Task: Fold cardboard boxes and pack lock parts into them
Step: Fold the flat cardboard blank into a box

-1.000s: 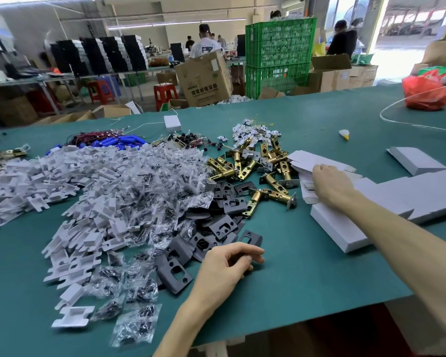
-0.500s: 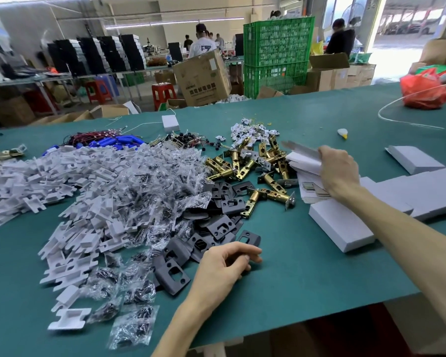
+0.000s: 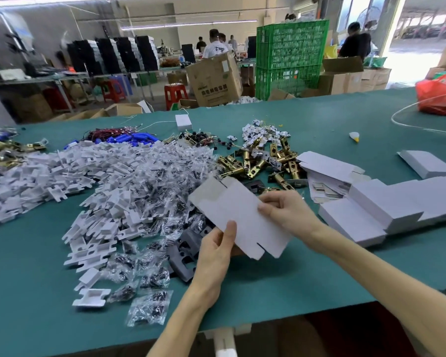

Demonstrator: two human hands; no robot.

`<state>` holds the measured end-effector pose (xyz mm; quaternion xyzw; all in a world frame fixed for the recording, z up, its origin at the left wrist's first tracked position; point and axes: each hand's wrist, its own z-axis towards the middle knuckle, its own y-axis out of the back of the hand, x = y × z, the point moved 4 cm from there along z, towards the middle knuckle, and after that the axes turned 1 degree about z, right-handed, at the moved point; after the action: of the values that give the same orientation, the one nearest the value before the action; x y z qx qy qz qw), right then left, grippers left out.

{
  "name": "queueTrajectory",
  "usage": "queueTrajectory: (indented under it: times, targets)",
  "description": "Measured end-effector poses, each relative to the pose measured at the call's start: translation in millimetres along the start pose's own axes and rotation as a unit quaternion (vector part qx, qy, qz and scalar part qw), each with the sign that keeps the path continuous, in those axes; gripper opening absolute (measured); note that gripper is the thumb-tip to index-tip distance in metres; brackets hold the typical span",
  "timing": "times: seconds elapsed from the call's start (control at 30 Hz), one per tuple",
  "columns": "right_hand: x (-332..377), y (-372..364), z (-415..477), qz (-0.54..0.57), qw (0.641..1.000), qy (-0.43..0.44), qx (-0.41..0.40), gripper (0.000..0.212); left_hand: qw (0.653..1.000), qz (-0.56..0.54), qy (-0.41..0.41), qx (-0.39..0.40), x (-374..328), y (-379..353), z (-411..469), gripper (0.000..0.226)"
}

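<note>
Head view: a flat cardboard box (image 3: 240, 217) is pinched between the left hand (image 3: 214, 251) and right hand (image 3: 286, 212). Folding seems not yet begun; popping it open is called for next.

Green table (image 3: 319, 274): white inserts (image 3: 62, 171), screw bags (image 3: 150, 309), brass latches (image 3: 258, 163), folded boxes (image 3: 376, 210).

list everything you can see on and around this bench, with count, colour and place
flat box blank: one, white, held above the table centre
flat blanks stack: one, white, right of centre
folded boxes: several, white, table right
latches: a pile, brass, centre back
plates: several, dark grey, beside the left hand
plastic inserts: large pile, white, table left
screw bags: many, clear, front left
table: one, green, under everything
crates: two stacked, green, behind the table
bag: one, red, far right
left hand: grips the blank's near edge
right hand: pinches its right edge
</note>
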<state>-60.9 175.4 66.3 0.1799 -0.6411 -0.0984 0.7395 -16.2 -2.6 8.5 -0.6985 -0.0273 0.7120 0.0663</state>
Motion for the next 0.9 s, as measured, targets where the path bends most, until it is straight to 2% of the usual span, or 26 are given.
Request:
queueTrajectory:
  times: [0.13,0.37,0.5,0.6,0.67,0.7,0.8,0.9]
  targets:
    - [-10.0,-11.5,-13.5,0.073,0.996,-0.044,0.021,0.019,1.0,-0.024,0.006,-0.007,-2.5,2.0,-1.0,0.05]
    - [-21.3,-14.6,-26.9,0.144,0.983,-0.096,0.053,0.025,0.998,-0.06,0.002,0.029,-13.6,-0.6,-3.7,0.056]
    - [-19.7,-23.3,-33.9,0.271,0.946,-0.125,0.127,0.029,0.997,-0.054,-0.025,0.042,-13.2,-2.5,-2.0,0.065]
    - [-17.8,-33.0,-40.6,0.303,0.925,-0.127,0.194,0.033,0.997,-0.066,-0.024,0.036,-10.9,1.1,-0.5,0.088]
    - [-21.5,-40.6,-45.2,0.318,0.914,-0.127,0.217,0.035,0.997,-0.059,-0.008,0.041,-8.7,1.8,-1.0,0.11]
    - [-23.5,-43.8,-46.7,0.334,0.908,-0.125,0.22,0.034,0.998,-0.051,-0.006,0.044,-8.9,1.9,-1.6,0.114]
    - [-26.7,-46.4,-48.0,0.372,0.899,-0.119,0.199,0.039,0.998,-0.033,-0.001,0.053,-9.1,1.3,-2.1,0.11]
    - [-30.0,-48.0,-46.0,0.392,0.891,-0.119,0.194,0.042,0.998,-0.036,-0.007,0.058,-7.3,0.0,-1.1,0.083]
